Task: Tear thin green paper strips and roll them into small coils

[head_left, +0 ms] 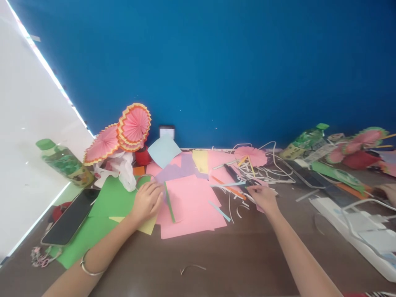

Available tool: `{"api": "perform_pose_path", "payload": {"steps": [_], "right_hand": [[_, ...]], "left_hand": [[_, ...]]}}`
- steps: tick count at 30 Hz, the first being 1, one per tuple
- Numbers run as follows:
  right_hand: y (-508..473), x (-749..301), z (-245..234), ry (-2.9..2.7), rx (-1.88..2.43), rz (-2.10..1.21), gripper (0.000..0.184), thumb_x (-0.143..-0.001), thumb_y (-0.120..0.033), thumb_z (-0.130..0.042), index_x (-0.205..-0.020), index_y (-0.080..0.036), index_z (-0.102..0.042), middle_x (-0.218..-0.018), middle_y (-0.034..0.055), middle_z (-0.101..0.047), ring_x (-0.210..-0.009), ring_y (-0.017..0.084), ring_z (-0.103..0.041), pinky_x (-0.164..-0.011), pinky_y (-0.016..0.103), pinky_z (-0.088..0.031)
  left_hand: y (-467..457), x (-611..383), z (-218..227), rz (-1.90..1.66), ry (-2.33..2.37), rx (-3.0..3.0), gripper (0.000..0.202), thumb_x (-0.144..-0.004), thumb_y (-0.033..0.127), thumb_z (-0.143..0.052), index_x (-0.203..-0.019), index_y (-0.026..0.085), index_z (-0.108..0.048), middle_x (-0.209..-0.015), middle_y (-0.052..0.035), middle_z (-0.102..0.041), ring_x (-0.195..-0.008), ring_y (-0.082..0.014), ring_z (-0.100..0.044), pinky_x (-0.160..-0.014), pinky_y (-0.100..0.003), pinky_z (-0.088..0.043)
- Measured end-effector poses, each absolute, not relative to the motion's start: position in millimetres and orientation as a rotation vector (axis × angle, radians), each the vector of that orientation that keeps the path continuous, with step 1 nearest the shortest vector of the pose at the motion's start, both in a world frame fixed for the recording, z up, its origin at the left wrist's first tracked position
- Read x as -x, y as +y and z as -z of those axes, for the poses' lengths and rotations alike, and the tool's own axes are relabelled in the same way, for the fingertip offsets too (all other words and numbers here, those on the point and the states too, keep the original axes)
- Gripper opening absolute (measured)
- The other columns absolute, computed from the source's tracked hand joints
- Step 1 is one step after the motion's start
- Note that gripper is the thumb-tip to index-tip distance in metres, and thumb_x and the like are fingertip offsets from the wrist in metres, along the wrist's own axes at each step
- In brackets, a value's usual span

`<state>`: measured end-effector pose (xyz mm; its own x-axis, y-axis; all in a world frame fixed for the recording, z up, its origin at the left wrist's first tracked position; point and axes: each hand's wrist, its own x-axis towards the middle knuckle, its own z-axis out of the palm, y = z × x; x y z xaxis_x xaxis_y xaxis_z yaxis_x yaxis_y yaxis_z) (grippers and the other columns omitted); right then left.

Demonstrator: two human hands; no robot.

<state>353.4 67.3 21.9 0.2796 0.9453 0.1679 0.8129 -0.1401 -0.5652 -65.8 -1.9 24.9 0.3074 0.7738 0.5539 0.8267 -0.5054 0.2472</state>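
My left hand (pixel 147 200), fingers curled together, rests between a green sheet (pixel 111 198) and a stack of pink paper (pixel 192 210); anything inside it is hidden. A thin ring-like object (pixel 144 177) shows just behind its knuckles. On the pink stack, beside those fingers, lies a narrow dark green paper strip (pixel 169 202). My right hand (pixel 262 198) reaches into a heap of white paper strips (pixel 252 173), its fingertips pinched together by a black long-handled tool (pixel 232 172). What they pinch is too blurred to make out. Orange (pixel 232 190) and light blue strips (pixel 220 211) lie nearby.
Pink pleated paper fans (pixel 136 126) and a green-capped bottle (pixel 64 163) stand at left, near a phone (pixel 71 216). A white power strip (pixel 355 237) with cables lies at right. Another person's hand (pixel 386 194) appears at the right edge. A blue partition (pixel 210 74) rises behind.
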Motion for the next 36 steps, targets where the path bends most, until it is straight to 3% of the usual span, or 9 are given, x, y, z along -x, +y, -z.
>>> {"api": "perform_pose_path", "payload": {"steps": [4, 7, 10, 16, 21, 25, 31, 36], "right_hand": [[63, -352, -20, -1.632, 1.988, -0.106, 0.021, -0.066, -0.035, -0.051, -0.072, -0.017, -0.06, -0.085, 0.0108, -0.062, -0.087, 0.027, -0.056, -0.078, 0.04, -0.042], [61, -351, -21, -1.827, 1.928, 0.058, 0.018, -0.07, -0.03, -0.045, -0.066, -0.019, -0.06, -0.084, 0.0095, -0.061, -0.099, 0.028, -0.051, -0.088, 0.042, -0.036], [58, -343, -28, -1.818, 1.93, 0.109, 0.019, -0.072, -0.025, -0.042, -0.064, -0.019, -0.059, -0.083, 0.0098, -0.061, -0.097, 0.027, -0.051, -0.087, 0.041, -0.036], [32, -277, -50, -1.836, 1.602, 0.084, 0.023, -0.08, -0.028, -0.041, -0.08, -0.019, -0.061, -0.087, 0.0096, -0.061, -0.091, 0.024, -0.054, -0.083, 0.038, -0.041], [1, -211, -47, -2.378, 1.243, -0.195, 0.028, -0.084, -0.024, -0.039, -0.101, -0.021, -0.061, -0.102, 0.0082, -0.063, -0.097, 0.024, -0.056, -0.088, 0.042, -0.041], [-15, -188, -36, -2.585, 1.141, -0.263, 0.034, -0.085, -0.024, -0.04, -0.116, -0.022, -0.053, -0.121, 0.0076, -0.056, -0.111, 0.024, -0.05, -0.097, 0.047, -0.035], [-15, -196, -28, -2.637, 1.048, -0.343, 0.033, -0.087, -0.025, -0.036, -0.115, -0.024, -0.054, -0.128, 0.003, -0.05, -0.12, 0.02, -0.043, -0.102, 0.042, -0.031], [53, -231, -40, -2.475, 1.384, 0.032, 0.033, -0.086, -0.014, -0.032, -0.101, -0.016, -0.061, -0.11, 0.0095, -0.062, -0.104, 0.021, -0.054, -0.09, 0.037, -0.039]], "left_hand": [[4, 81, -34, 1.294, -1.643, 2.325, 0.028, -0.086, 0.021, -0.032, -0.093, 0.017, -0.059, -0.095, -0.007, -0.064, -0.097, -0.0204, -0.055, -0.085, -0.037, -0.043], [9, 89, -36, 1.382, -1.783, 2.203, 0.025, -0.084, 0.019, -0.033, -0.09, 0.017, -0.058, -0.089, -0.0059, -0.063, -0.088, -0.0185, -0.056, -0.078, -0.033, -0.045], [15, 97, -35, 1.261, -1.848, 2.169, 0.024, -0.079, 0.013, -0.036, -0.088, 0.017, -0.058, -0.083, -0.0047, -0.063, -0.081, -0.0193, -0.055, -0.073, -0.033, -0.044], [21, 115, -38, 0.799, -1.76, 2.25, 0.026, -0.068, 0.008, -0.041, -0.084, 0.017, -0.06, -0.081, -0.0061, -0.063, -0.079, -0.023, -0.052, -0.069, -0.035, -0.04], [17, 116, -42, 0.616, -1.637, 2.338, 0.018, -0.074, 0.023, -0.046, -0.082, 0.018, -0.062, -0.084, -0.0078, -0.063, -0.083, -0.0241, -0.05, -0.069, -0.037, -0.037], [12, 101, -38, 0.538, -1.491, 2.502, 0.025, -0.081, 0.033, -0.043, -0.091, 0.02, -0.061, -0.095, -0.0089, -0.061, -0.09, -0.0239, -0.049, -0.076, -0.038, -0.037], [0, 69, -27, 0.56, -1.44, 2.64, 0.026, -0.082, 0.033, -0.044, -0.101, 0.021, -0.056, -0.099, -0.0077, -0.058, -0.096, -0.0226, -0.05, -0.082, -0.038, -0.037], [2, 64, -17, 0.733, -1.531, 2.64, 0.023, -0.082, 0.017, -0.038, -0.096, 0.02, -0.056, -0.096, -0.0068, -0.06, -0.091, -0.0205, -0.053, -0.078, -0.036, -0.04]]}}
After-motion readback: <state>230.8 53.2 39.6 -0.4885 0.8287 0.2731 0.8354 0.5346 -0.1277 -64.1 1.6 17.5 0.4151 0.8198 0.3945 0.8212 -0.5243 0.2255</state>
